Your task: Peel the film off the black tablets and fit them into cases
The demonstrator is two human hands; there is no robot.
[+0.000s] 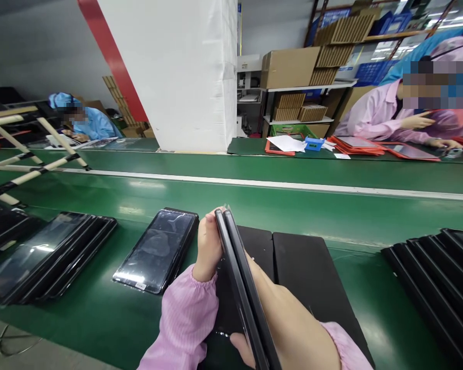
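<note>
Two slim black tablets (234, 282) stand on edge, side by side, seen nearly edge-on in the middle of the view. My left hand (209, 244) grips their far end, its fingers closed around the edges. From the right side my right hand (283, 308) holds the nearer part, with its thumb showing on the left of the pair. Below them lie dark flat panels (304, 262) on the green bench. Just left of my left hand, a tablet with a glossy screen (158, 249) rests on top of another.
Overlapping tablets lie at the left (57, 252) and in a row at the right (440, 288). A pipe frame (34, 169) stands at the far left. Across the green bench (139, 195), two people work near red-edged panels (358, 145). A white pillar (185, 77) rises behind.
</note>
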